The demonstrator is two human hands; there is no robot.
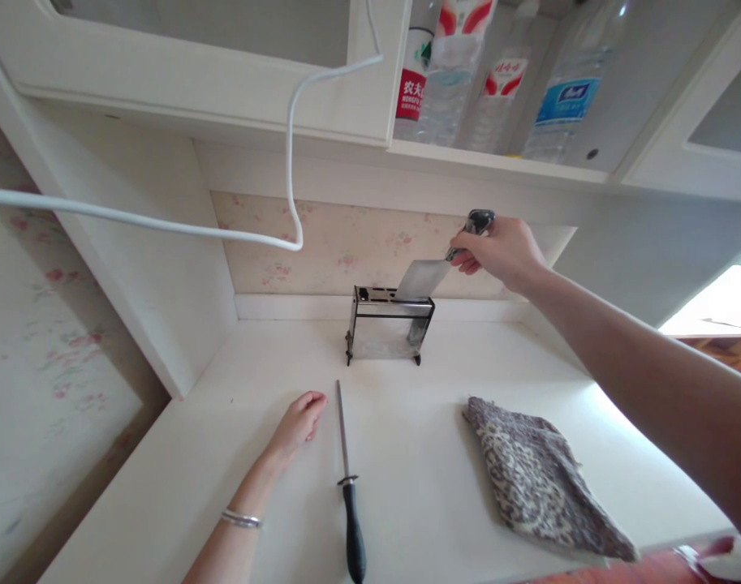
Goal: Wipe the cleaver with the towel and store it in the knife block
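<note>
My right hand [505,251] grips the dark handle of a broad cleaver [424,280], whose blade tip sits in the top of a metal knife rack [387,334] at the back of the white counter [419,487]. My left hand [298,423] rests on the counter with its fingers loosely curled, holding nothing. Just to its right lies a sharpening steel [347,478] with a black handle, pointing toward the rack. A silver bangle is on my left wrist.
A folded patterned cloth [540,483] lies on the counter's right side. A white cable [163,223] hangs across the upper left. Several water bottles [497,81] stand on the shelf above. Cabinet walls close in on the left and right.
</note>
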